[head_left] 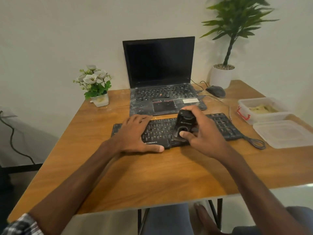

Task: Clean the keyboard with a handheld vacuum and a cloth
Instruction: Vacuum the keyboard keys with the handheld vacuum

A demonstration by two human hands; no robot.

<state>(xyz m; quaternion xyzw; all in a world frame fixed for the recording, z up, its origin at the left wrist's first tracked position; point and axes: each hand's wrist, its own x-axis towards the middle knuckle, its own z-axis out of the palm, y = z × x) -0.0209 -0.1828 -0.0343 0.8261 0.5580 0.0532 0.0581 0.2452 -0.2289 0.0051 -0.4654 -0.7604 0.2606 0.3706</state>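
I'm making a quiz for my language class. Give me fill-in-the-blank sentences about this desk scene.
1. The right hand grips the small black handheld vacuum over the black wired keyboard, whose printed brand reads ____.
2. The left hand rests on that keyboard's ____ end.
3. The lid of the dusty black laptop is ____.
4. The small white pot beside the laptop holds ____ flowers.
Missing words: ZEBRONICS; left; open; white.

keyboard: black, lying flat | handheld vacuum: black, tilted, lower end on middle keys
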